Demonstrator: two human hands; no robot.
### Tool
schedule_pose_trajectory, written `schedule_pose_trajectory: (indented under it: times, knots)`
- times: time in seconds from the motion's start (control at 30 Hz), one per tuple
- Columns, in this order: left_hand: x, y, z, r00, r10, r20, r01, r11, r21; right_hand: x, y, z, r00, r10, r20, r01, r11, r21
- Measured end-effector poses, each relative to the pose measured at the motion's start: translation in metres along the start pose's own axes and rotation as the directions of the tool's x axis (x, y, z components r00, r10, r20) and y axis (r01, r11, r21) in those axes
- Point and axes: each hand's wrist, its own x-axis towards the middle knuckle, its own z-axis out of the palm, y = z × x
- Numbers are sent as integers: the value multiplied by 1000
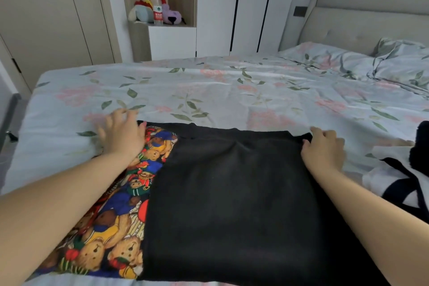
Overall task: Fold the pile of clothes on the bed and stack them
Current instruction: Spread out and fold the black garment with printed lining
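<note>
**Black garment spread over bear-print cloth at the bed's near edge**

A flat black fabric garment (232, 193) lies at the near edge of the floral-sheeted bed (209, 90), overlapping a colourful teddy-bear print cloth (120, 223) on its left. The left hand (123, 134) rests with fingers spread open at the print cloth's far corner. The right hand (323, 148) pinches the black garment's far right corner.

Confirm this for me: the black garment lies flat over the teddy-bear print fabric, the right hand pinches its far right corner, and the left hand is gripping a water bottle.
Not quite. The head view shows the left hand spread open at the far left corner of the teddy-bear print fabric, holding nothing; the water bottle stands in a wall niche. The black garment and right hand are as stated.
</note>
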Motion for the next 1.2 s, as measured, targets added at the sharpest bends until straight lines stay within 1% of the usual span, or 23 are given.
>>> schedule_pose_trajectory:
  times: [0.03,0.07,0.1,0.13,0.17,0.2,0.23,0.27,0.3,0.33,0.43,0.53,0.67,0.77,0.8,0.87,0.93,1.0,1.07,1.1,1.13,1.17,1.2]
  knots:
    - [-9,14,-8,993,115,-12,-115,991,-61,-7,-13,-6,997,-79,-25,81,995,53]
    - [-21,29,-15,974,225,0,-224,967,-123,-18,-29,-11,986,-168,-17,169,980,108]
    - [-35,44,-20,944,326,43,-316,936,-154,-32,-45,-16,963,-269,12,265,954,143]
    - [-50,56,-22,904,410,119,-393,908,-145,-47,-59,-17,923,-380,54,369,917,150]
    - [-64,65,-20,860,464,211,-450,886,-113,-63,-69,-14,871,-479,113,462,875,142]
    - [-75,70,-14,822,471,319,-477,877,-66,-78,-76,-8,814,-547,194,533,837,122]
    - [-82,70,-7,796,425,430,-465,885,-14,-91,-78,1,764,-576,292,579,811,84]
    - [-86,68,2,778,350,522,-427,904,30,-99,-76,10,730,-565,385,601,798,33]
    - [-87,66,10,766,284,577,-387,920,61,-103,-74,20,716,-533,451,603,798,-13]
    - [-87,64,16,763,251,595,-365,928,76,-104,-72,27,715,-504,485,593,805,-38]
    - [-84,65,22,779,255,572,-381,918,110,-101,-72,33,725,-482,491,579,814,-56]
    - [-89,68,12,764,264,589,-413,901,132,-105,-71,29,725,-482,493,580,813,-58]
    - [-122,62,-14,817,248,521,-390,903,181,-130,-66,20,785,-475,398,540,839,-65]
    - [-174,39,-31,848,292,443,-391,908,150,-150,-55,13,781,-463,419,517,855,-19]
    - [-188,29,-39,843,299,447,-391,911,128,-157,-51,10,774,-463,431,516,857,-6]
    - [-212,13,-56,804,278,526,-366,928,68,-171,-43,2,765,-457,454,508,861,10]
    - [-230,6,-74,763,257,593,-321,947,2,-185,-35,-6,768,-444,462,490,871,23]
    - [-244,5,-95,756,247,606,-232,967,-104,-196,-29,-13,769,-433,471,477,879,29]
    - [-257,5,-115,815,189,548,-32,959,-283,-206,-23,-18,769,-433,470,477,879,30]
    - [-265,7,-124,842,120,526,99,924,-369,-212,-21,-20,770,-434,468,478,878,26]
    - [-272,9,-132,849,23,528,258,854,-452,-218,-19,-21,774,-435,461,479,878,24]
    - [-280,13,-138,804,-105,585,461,731,-503,-223,-17,-22,780,-435,450,476,879,26]
    - [-287,17,-142,697,-190,691,663,537,-522,-227,-15,-23,788,-434,437,470,882,30]
